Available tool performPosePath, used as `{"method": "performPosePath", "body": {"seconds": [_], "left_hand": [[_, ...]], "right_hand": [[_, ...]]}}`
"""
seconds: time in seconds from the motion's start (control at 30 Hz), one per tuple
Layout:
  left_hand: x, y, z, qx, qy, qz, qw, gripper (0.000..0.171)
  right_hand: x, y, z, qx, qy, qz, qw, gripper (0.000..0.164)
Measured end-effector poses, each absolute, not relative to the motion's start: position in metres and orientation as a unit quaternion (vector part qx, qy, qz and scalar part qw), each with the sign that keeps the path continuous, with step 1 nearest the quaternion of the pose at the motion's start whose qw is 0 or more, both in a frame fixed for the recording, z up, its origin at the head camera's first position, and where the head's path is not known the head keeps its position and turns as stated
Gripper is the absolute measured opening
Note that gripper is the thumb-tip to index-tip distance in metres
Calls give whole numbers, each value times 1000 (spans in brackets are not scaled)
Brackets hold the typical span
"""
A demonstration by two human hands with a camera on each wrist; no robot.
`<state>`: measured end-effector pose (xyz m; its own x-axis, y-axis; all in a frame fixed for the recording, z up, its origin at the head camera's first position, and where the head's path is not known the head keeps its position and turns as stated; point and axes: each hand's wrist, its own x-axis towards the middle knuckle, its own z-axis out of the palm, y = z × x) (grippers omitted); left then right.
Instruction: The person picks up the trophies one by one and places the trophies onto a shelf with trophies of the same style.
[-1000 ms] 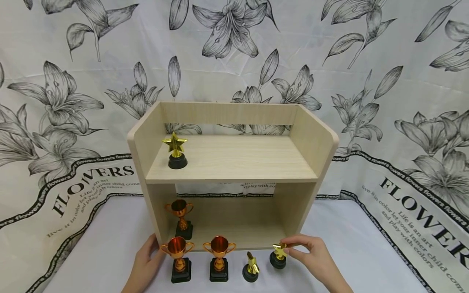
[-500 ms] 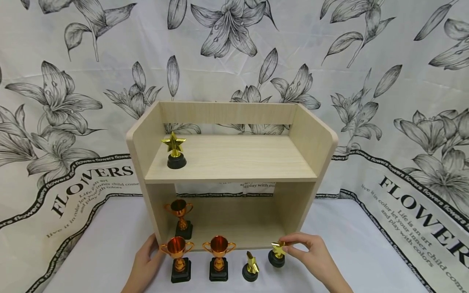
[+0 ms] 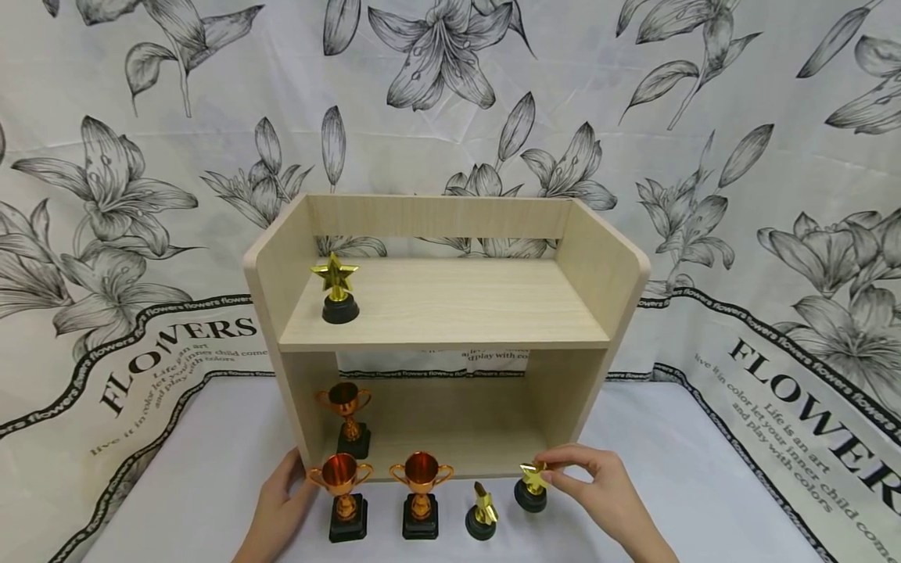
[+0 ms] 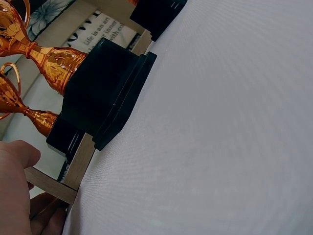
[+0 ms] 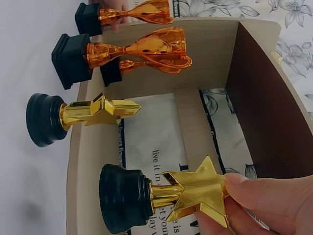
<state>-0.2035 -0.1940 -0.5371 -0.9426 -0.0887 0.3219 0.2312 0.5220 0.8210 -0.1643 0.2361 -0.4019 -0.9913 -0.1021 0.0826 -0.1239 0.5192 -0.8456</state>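
My right hand (image 3: 598,485) pinches a gold star trophy (image 5: 200,193) by its star, thumb on one face. The black round base hangs at the front right of the wooden shelf (image 3: 443,346). At the lower left, my left hand (image 3: 283,500) holds the front edge of the shelf's side panel (image 4: 51,185), thumb and fingers on opposite sides. Another star trophy (image 3: 482,512) stands in front, its star turned edge-on. Two copper-coloured cup trophies, the left one (image 3: 342,496) and the middle one (image 3: 421,496), stand beside it in a row.
On the shelf's upper board a gold star trophy (image 3: 338,289) stands at the left. In the lower compartment, a copper-coloured cup trophy (image 3: 348,422) stands against the left wall. Flower-printed cloth (image 3: 443,156) hangs behind, and a white cloth (image 3: 204,485) covers the table.
My right hand and the star trophy in it have shifted very slightly left. My left hand, the shelf and the other trophies stay in place.
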Motion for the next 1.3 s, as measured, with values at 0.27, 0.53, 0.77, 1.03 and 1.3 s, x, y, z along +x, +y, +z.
{"method": "performPosePath", "body": {"seconds": [0.27,0.53,0.77,1.03,1.3], "left_hand": [[-204,-195,-539,-39,-858,-486,163,50],[-204,-194,-538,-42,-857,-486,166,49],[-204,-195,-537,-41,-859,-484,161,51],[-204,-194,-538,-41,-859,-486,159,51],[-204,-194,-536,-42,-857,-491,152,50]], "right_hand": [[-163,234,-399,69,-870,488,16,16],[-161,232,-396,64,-874,481,26,15],[-162,230,-392,41,-877,477,29,14],[-161,228,-388,29,-876,480,31,15],[-159,226,-385,36,-874,482,38,15]]}}
